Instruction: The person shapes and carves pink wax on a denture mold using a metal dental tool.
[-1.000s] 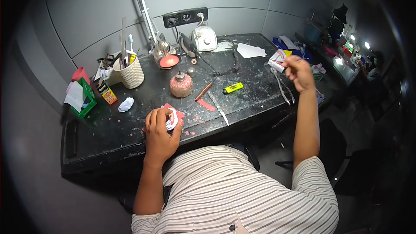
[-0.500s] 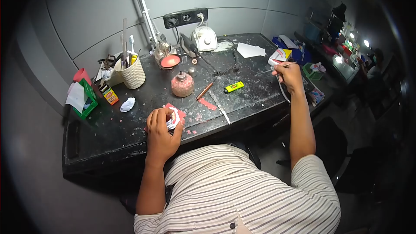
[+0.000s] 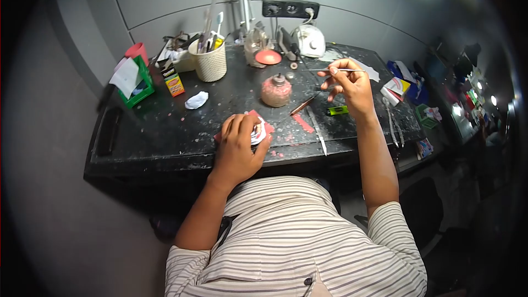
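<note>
On the front of the black bench, my left hand [image 3: 237,143] curls around a white dental cast with teeth [image 3: 258,132]. Under the cast lies a pink wax sheet [image 3: 268,126], partly covered by my fingers. My right hand [image 3: 349,83] is raised over the bench, pinching a slim metal dental instrument [image 3: 319,70] held almost level. Below that hand are a yellow-green lighter [image 3: 337,110], a copper-coloured handled tool [image 3: 303,105], a pink wax strip [image 3: 303,123] and a pale-bladed knife or spatula [image 3: 318,135]. A pink-stained glass spirit burner [image 3: 276,91] stands between the hands.
Further left are a white crumpled lump [image 3: 196,100], a small orange box [image 3: 174,83], a green basket [image 3: 136,99] and a woven cup of tools [image 3: 210,65]. A white control unit [image 3: 309,41] stands behind. Long metal pliers-like tools [image 3: 394,124] lie at right.
My right hand has moved left and up from the bench's right side, bringing the instrument over the middle. My left hand stays on the cast. The camera view has shifted.
</note>
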The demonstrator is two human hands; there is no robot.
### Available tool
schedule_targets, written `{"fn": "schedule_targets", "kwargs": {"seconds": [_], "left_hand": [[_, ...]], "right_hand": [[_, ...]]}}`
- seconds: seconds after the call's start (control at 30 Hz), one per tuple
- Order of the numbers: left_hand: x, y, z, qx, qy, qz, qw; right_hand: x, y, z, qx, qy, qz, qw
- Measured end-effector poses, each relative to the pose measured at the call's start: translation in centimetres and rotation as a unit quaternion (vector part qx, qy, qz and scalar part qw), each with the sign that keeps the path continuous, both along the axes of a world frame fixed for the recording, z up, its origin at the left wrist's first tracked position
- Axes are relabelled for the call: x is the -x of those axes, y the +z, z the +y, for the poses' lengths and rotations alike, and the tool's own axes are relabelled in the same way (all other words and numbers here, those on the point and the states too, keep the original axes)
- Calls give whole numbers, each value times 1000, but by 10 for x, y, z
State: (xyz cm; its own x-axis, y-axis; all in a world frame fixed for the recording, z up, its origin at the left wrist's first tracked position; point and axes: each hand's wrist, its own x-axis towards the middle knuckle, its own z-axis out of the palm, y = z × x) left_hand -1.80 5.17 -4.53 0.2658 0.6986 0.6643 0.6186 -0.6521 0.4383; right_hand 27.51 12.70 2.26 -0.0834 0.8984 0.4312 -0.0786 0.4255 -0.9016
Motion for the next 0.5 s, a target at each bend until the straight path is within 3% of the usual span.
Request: {"fn": "schedule_targets", "kwargs": {"seconds": [0.5], "left_hand": [[1, 1, -1, 15, -2, 1, 1000]], "right_hand": [[21, -4, 8, 13, -8, 8, 1000]]}}
